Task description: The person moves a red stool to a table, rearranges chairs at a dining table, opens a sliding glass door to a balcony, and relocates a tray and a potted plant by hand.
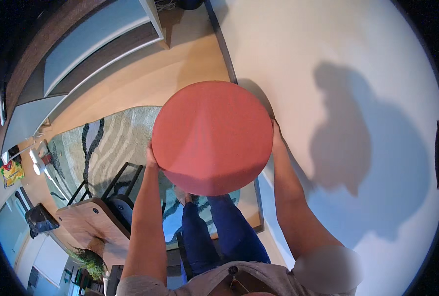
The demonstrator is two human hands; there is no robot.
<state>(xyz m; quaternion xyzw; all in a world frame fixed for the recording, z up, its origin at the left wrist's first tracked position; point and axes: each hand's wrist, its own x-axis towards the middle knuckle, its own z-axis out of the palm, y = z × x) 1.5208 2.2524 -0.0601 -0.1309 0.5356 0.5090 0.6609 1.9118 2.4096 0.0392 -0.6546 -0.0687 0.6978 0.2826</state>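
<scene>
Pale, smooth wall (pixel 288 44) spans the right side. One left hand (pixel 152 155) and one right hand (pixel 275 130) grip opposite edges of one red, round, flat-topped padded disc (pixel 212 138), raised before two dark-blue-trousered legs (pixel 234 227). Its broad face points up toward the head; the near-circular outline reveals no long axis. Beyond are one grey-green, wavy-patterned rug (pixel 121 133) and one brown, wooden-topped table (pixel 86 222).

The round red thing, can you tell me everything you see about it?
The round red thing is plain and smooth, and its covering looks like cloth. Its broad side faces the camera, with a darker shadow across the lower part. The left hand and right hand hold its left and right edges, beside the pale wall. Its underside is hidden, so I can't tell what's there.
</scene>
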